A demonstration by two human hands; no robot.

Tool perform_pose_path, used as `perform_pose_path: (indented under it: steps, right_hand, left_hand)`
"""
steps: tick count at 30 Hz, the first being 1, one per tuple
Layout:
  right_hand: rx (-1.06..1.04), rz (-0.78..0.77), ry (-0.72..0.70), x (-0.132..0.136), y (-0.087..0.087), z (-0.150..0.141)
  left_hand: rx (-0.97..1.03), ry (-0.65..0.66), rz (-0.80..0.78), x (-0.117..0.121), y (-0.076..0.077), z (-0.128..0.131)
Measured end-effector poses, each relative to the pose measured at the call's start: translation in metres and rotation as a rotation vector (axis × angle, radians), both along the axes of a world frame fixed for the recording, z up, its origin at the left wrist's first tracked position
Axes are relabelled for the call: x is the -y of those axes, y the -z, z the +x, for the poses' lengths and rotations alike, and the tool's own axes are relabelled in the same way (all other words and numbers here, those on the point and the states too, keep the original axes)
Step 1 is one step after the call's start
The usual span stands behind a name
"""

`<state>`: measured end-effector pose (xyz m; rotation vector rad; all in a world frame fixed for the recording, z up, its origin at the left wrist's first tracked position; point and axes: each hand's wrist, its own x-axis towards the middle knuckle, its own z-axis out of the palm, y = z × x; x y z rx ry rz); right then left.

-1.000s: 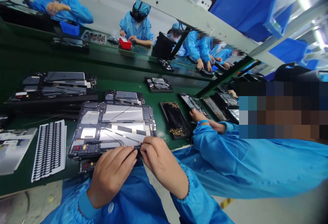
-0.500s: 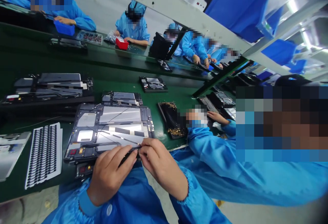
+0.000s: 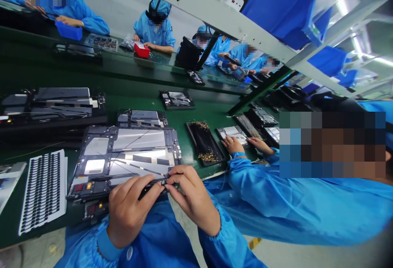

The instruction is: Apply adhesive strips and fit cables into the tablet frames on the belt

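Note:
An opened tablet chassis (image 3: 123,153) with silver shielding and thin black cables lies on the green bench (image 3: 30,137) in front of me. My left hand (image 3: 129,208) and my right hand (image 3: 188,198) meet at its near right edge. Both hands have their fingers pinched together on a small part (image 3: 163,182) at the rim of the chassis, with a thin dark cable or strip running left from it under my left fingers. Both of my sleeves are blue.
A white sheet of small black pads (image 3: 43,190) lies to the left. More opened tablets (image 3: 52,104) sit behind. A black tray with gold screws (image 3: 205,143) stands to the right, beside a co-worker's hands (image 3: 235,145) on another tablet. Other people work across the line.
The view has drifted, so the chassis and pad sheet sit further left. My hands stay pinched at the same edge. The co-worker on the right has moved a hand back onto their tablet.

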<state>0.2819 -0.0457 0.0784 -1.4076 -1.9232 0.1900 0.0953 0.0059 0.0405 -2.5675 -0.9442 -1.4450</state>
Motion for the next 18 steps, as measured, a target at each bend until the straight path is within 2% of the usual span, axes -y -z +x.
perform_pose_path:
  steps: [10, 18]
  right_hand:
    - [0.055, -0.011, 0.007, 0.006, -0.005, -0.001]
    - [0.236, 0.097, -0.01, 0.01, -0.003, -0.001]
  left_hand:
    - [0.003, -0.004, -0.002, 0.0, -0.001, 0.001]
    - [-0.017, -0.011, 0.019, 0.0, 0.0, -0.002]
